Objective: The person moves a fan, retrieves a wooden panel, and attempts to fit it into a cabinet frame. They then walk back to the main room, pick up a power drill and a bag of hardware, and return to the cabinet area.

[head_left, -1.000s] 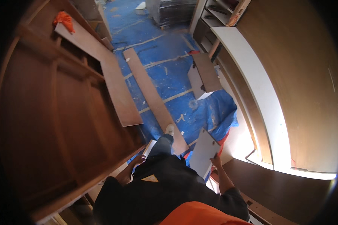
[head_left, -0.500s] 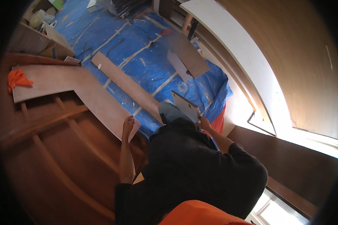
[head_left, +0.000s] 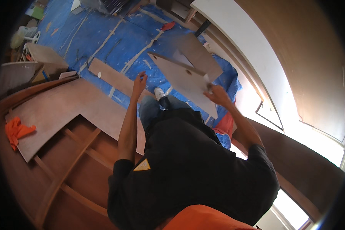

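My right hand [head_left: 217, 94] is closed on the right edge of a flat pale panel [head_left: 178, 76]. Two dark round holes sit along this panel's far edge, like those of a cabinet door. The panel is tilted in front of my legs; motion smears the grip a little. Raised to the left of it, my left hand [head_left: 140, 82] is empty, its fingers loosely apart and not touching the panel. Below that hand, a long narrow plywood strip [head_left: 111, 79] lies on the blue tarp [head_left: 99, 28].
At left a large angled plywood sheet [head_left: 61, 103] rests on a brown wooden frame [head_left: 84, 157], with an orange cloth [head_left: 18, 131] on it. Another brown board [head_left: 201, 57] lies beyond the held panel. A curved white-edged structure [head_left: 253, 46] rises at right. Boards and bags crowd the far left.
The panel has swung up and forward in my right hand and now shows its broad face. My left hand has left the plywood sheet's edge and moved forward. My view has shifted slightly.
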Demonstrator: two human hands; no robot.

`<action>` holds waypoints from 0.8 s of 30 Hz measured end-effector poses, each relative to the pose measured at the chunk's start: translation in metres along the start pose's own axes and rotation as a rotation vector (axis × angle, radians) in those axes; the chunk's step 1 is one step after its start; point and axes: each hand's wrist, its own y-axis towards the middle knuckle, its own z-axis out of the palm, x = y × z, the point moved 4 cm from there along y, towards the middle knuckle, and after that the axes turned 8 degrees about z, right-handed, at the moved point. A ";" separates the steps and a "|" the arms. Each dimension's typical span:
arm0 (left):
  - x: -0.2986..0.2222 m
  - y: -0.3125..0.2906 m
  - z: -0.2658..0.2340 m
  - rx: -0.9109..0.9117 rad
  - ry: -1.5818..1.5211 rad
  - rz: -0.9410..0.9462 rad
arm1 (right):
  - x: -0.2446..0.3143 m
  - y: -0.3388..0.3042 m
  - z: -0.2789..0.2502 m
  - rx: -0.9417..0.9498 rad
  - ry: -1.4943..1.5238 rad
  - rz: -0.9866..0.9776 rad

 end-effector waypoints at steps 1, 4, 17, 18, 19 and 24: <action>-0.001 0.016 -0.007 -0.071 -0.020 -0.030 | 0.014 -0.004 -0.035 -0.044 0.118 -0.016; -0.001 0.072 0.003 -0.147 -0.139 -0.085 | 0.036 -0.025 -0.138 -0.063 0.198 0.144; -0.120 0.146 0.171 0.474 -0.413 -0.234 | -0.051 -0.012 -0.311 -0.492 0.574 0.444; -0.118 0.144 0.175 0.455 -0.380 -0.276 | -0.077 0.000 -0.314 -0.509 0.554 0.487; -0.116 0.146 0.184 0.457 -0.375 -0.306 | -0.106 0.017 -0.317 -0.514 0.542 0.526; -0.115 0.149 0.244 0.388 -0.379 -0.374 | -0.255 0.110 -0.301 -0.578 0.680 0.529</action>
